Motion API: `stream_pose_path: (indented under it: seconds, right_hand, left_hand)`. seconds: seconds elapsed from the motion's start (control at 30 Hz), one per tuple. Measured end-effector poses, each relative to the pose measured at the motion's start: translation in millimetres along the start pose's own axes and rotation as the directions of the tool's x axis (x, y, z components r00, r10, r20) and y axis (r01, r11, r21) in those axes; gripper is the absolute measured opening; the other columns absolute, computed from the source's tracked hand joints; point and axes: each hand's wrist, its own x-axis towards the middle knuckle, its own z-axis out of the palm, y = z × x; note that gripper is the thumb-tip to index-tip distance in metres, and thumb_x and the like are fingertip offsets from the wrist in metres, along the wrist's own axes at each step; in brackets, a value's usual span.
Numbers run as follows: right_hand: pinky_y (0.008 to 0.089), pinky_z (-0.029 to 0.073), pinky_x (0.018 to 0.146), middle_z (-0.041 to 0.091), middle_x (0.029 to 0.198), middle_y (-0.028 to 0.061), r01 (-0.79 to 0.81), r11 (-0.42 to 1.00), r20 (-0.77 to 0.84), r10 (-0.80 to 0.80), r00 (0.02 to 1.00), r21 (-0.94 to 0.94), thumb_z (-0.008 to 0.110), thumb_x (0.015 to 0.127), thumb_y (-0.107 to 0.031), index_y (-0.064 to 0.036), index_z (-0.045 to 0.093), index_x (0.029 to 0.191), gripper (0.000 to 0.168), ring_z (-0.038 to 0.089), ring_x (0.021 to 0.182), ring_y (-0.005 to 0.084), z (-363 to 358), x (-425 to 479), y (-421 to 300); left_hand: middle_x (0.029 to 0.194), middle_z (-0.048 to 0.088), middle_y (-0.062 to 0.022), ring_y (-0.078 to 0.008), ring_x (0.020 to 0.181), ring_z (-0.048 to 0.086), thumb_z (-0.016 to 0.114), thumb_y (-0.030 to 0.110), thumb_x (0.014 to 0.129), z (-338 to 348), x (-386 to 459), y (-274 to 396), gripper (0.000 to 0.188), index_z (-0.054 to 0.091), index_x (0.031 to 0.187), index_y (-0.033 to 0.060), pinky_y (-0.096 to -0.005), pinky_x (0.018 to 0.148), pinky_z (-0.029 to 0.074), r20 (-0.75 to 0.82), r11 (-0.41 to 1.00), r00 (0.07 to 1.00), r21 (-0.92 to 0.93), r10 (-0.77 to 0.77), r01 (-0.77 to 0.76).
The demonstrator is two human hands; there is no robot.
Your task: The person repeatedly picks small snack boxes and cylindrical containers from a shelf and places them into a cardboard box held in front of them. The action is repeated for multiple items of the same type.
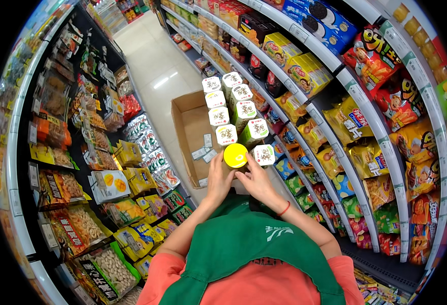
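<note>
Between my two hands stands a canister with a round yellow lid (235, 155). My left hand (219, 177) holds its left side, and my right hand (257, 179) touches it from the right. Just beyond it, white-topped snack cartons (226, 134) stand upright in two rows, some with green sides. One more white-topped carton (264, 154) is beside my right fingers. An open cardboard box (185, 133) lies left of the rows, with several small price tags (209, 155) inside. What supports the cartons is hidden.
Shelves of bagged chips (347, 120) and boxed biscuits (309, 74) curve along the right. Racks of packaged nuts (111, 268) and dried snacks (61, 152) line the left. A tiled aisle floor (147, 57) runs between them, beyond the box.
</note>
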Motion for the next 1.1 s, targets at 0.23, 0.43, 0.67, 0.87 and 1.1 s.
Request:
stream_pose_path:
  seconds: [0.23, 0.43, 0.67, 0.87, 1.1]
  right_hand:
    - [0.0415, 0.049, 0.104, 0.039, 0.152, 0.0232, 0.085, 0.995, -0.035, -0.087, 0.996, -0.045, 0.065, 0.095, -0.015, 0.002, 0.028, 0.153, 0.071, 0.047, 0.136, 0.0336, -10.8, -9.9, -10.9]
    - [0.0408, 0.051, 0.101, 0.042, 0.148, 0.0244, 0.183, 0.983, -0.123, -0.177, 0.976, 0.035, 0.065, 0.095, -0.018, 0.003, 0.034, 0.149, 0.066, 0.050, 0.132, 0.0353, -23.9, -16.6, -29.3]
    - [0.0385, 0.048, 0.105, 0.046, 0.145, 0.0223, 0.293, 0.956, -0.278, -0.290, 0.916, -0.030, 0.064, 0.094, -0.013, 0.003, 0.038, 0.146, 0.060, 0.052, 0.130, 0.0329, -54.9, -21.6, -28.7]
    - [0.0393, 0.046, 0.105, 0.042, 0.150, 0.0219, 0.339, 0.927, -0.410, -0.375, 0.832, -0.159, 0.062, 0.095, -0.012, 0.002, 0.038, 0.148, 0.060, 0.051, 0.132, 0.0338, -96.9, -41.7, -54.4]
    - [0.0399, 0.043, 0.108, 0.043, 0.150, 0.0226, 0.353, 0.885, -0.579, -0.466, 0.670, -0.304, 0.061, 0.096, -0.015, 0.003, 0.039, 0.147, 0.058, 0.047, 0.136, 0.0341, -152.9, -64.9, -70.3]
  left_hand:
    - [0.144, 0.044, -0.0187, -0.0372, 0.134, 0.043, 0.074, 0.003, 0.081, -15.3, 5.0, 31.0, 0.078, 0.038, 0.149, 0.0031, -0.0442, 0.111, 0.037, -0.004, 0.988, 0.996, 0.133, 0.086, -0.085]
    - [0.145, 0.044, -0.0196, -0.0394, 0.132, 0.043, 0.070, 0.003, 0.082, -14.0, 14.2, 68.1, 0.072, 0.040, 0.147, 0.0019, -0.0457, 0.110, 0.037, 0.047, 0.974, 0.974, 0.025, 0.223, -0.224]
    - [0.142, 0.047, -0.0182, -0.0374, 0.130, 0.046, 0.065, -0.001, 0.084, 7.3, 35.0, 101.7, 0.068, 0.041, 0.147, 0.0052, -0.0442, 0.109, 0.038, 0.147, 0.946, 0.939, -0.147, 0.312, -0.291]
    - [0.144, 0.045, -0.0201, -0.0379, 0.134, 0.044, 0.061, -0.007, 0.083, 29.7, 59.0, 145.9, 0.068, 0.041, 0.147, 0.0028, -0.0432, 0.111, 0.037, 0.225, 0.865, 0.849, -0.292, 0.477, -0.408]
    - [0.143, 0.045, -0.0211, -0.0368, 0.134, 0.045, 0.059, -0.010, 0.085, 58.9, 84.9, 221.6, 0.067, 0.039, 0.148, 0.0022, -0.0398, 0.110, 0.037, 0.226, 0.719, 0.702, -0.415, 0.675, -0.558]
